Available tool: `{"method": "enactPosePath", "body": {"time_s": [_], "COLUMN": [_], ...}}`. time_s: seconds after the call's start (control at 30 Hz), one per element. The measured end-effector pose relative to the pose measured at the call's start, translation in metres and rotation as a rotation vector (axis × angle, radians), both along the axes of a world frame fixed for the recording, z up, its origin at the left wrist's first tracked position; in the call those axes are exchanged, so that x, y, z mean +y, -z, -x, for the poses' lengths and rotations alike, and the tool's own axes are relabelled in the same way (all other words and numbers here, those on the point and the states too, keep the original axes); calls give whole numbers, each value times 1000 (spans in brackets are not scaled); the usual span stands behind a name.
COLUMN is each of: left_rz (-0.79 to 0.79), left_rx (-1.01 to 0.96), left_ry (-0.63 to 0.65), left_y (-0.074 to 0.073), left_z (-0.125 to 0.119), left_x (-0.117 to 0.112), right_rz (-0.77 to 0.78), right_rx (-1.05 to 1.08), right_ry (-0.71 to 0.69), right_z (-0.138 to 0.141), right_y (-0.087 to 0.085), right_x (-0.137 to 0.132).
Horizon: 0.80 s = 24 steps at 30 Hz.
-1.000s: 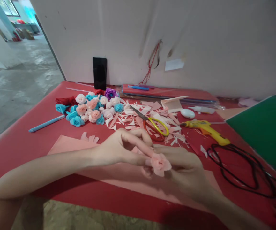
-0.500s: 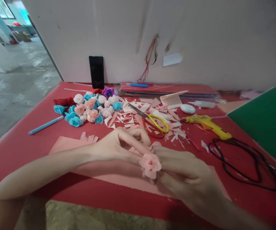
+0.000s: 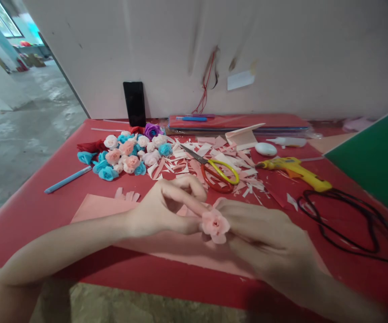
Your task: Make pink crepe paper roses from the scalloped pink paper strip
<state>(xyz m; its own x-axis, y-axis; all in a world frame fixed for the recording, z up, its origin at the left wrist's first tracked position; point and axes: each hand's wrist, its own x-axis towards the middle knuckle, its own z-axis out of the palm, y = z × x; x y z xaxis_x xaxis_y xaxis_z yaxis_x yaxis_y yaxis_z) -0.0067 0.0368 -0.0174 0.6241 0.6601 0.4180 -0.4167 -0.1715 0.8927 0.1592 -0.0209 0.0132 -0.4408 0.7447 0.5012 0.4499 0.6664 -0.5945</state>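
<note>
A small pink paper rose (image 3: 215, 224) sits between my two hands, just above a sheet of pink paper (image 3: 106, 207) on the red table (image 3: 28, 206). My left hand (image 3: 168, 207) comes in from the left, its fingers curled and pinching the rose's left side. My right hand (image 3: 268, 237) comes from the lower right, fingers closed around the rose's base. The fingertips of both hands are partly hidden behind the flower.
A pile of finished paper roses (image 3: 126, 152) lies at the back left, with a blue pen (image 3: 67, 179) beside it. Paper scraps, scissors (image 3: 214, 169), a yellow glue gun (image 3: 294, 169) with black cord (image 3: 348, 220), a phone (image 3: 134, 103) against the wall and a green board (image 3: 378, 161) lie around.
Both hands and the rose stay together; the rose has been turned slightly and shifted a little left. The view has tilted a bit.
</note>
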Motion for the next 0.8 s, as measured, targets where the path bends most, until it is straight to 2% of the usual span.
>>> {"method": "enactPosePath", "body": {"time_s": [0.17,0.33,0.43,0.53,0.6,0.67,0.8], "left_rz": [-80,-145,-255,-395,-416,-372,-208], "left_rx": [-8,23,29,13,32,67,102], "left_ry": [-140,-270,-380,-436,-396,-337,-304], "left_y": [-2,1,4,2,-2,-8,-17], "left_z": [-2,-4,-4,-3,-2,0,2], "left_x": [-5,-11,-12,-11,-9,-6,-3], "right_rz": [-222,-375,-492,-542,-516,-430,-52], "right_rx": [-71,-157,-266,-264,-192,-70,223], "right_ry": [108,141,194,184,145,118,56], "right_z": [0,3,3,0,-3,-7,-16], "right_y": [5,5,4,7,8,9,9], "right_x": [0,0,1,3,5,7,12]}}
